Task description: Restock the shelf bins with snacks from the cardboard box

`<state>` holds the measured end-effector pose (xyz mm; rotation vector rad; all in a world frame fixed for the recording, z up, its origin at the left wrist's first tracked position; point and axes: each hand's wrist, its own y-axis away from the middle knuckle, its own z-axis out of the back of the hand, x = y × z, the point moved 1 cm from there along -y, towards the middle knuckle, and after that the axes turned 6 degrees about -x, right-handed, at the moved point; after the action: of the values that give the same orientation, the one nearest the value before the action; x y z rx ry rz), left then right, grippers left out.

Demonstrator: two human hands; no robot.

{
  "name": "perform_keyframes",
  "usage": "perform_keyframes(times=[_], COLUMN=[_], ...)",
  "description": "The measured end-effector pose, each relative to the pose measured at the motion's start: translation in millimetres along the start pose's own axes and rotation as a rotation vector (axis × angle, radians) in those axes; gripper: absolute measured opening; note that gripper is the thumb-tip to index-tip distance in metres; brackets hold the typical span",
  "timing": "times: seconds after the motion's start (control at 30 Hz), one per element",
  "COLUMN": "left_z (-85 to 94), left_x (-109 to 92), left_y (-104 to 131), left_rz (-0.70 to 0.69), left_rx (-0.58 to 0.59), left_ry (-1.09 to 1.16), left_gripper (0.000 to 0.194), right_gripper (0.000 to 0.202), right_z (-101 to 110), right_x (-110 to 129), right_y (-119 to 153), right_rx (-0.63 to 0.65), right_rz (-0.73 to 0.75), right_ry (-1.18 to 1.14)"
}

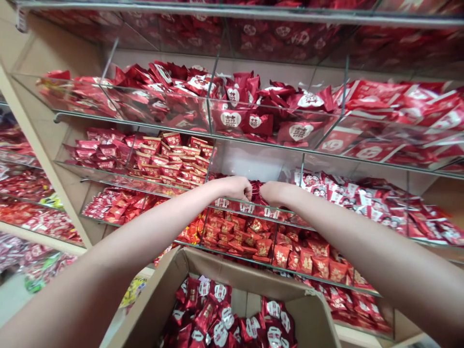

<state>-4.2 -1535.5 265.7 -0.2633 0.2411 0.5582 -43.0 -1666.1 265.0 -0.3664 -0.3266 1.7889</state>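
Both of my hands reach into a clear-fronted shelf compartment in the middle of the display. My left hand (pixel 237 187) is closed, its fingers curled down at the dark red candy packets (pixel 256 190); what it grips is hidden. Just right of those packets, my right hand (pixel 272 193) bends down into the same compartment, and its fingers are out of sight. Similar packets with white labels show through the clear front panel (pixel 247 208). Below my arms stands an open cardboard box (pixel 304 290), holding many dark red packets (pixel 219 319) with white labels.
Clear dividers split the shelves into compartments of red wrapped sweets. Gold-edged packets (pixel 170 159) lie left of my hands, and white-and-red packets (pixel 348 198) lie right. A glass shelf (pixel 253 137) with heart-labelled packets (pixel 232 118) runs above. Another shelving unit (pixel 36 188) stands at left.
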Motion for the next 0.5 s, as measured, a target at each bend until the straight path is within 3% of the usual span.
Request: perform_keyframes(times=[0.13, 0.3, 0.37, 0.43, 0.47, 0.5], left_z=[-1.0, 5.1, 9.6, 9.1, 4.4, -4.4], left_x=[1, 1, -6, -18, -26, -35], left_y=[-2, -1, 13, 40, 58, 77], left_rz=[-0.007, -0.002, -0.043, -0.162, -0.236, -0.311], left_rx=[0.026, 0.02, -0.113, -0.404, -0.555, -0.652], left_ry=[-0.012, -0.062, -0.121, -0.196, -0.207, -0.197], left_gripper=[0.01, 0.013, 0.017, 0.018, 0.02, 0.019], right_gripper=[0.024, 0.016, 0.005, 0.01, 0.016, 0.021], right_z=[-1, 27, 45, 55, 52, 41], right_x=[4, 6, 10, 19, 27, 35], right_y=[-2, 8, 29, 65, 87, 110], right_rx=[0.271, 0.309, 0.196, -0.005, -0.079, -0.065], right_rz=[0.031, 0.073, 0.079, 0.091, 0.105, 0.106], right_ry=[0.194, 0.292, 0.283, 0.207, 0.133, 0.036])
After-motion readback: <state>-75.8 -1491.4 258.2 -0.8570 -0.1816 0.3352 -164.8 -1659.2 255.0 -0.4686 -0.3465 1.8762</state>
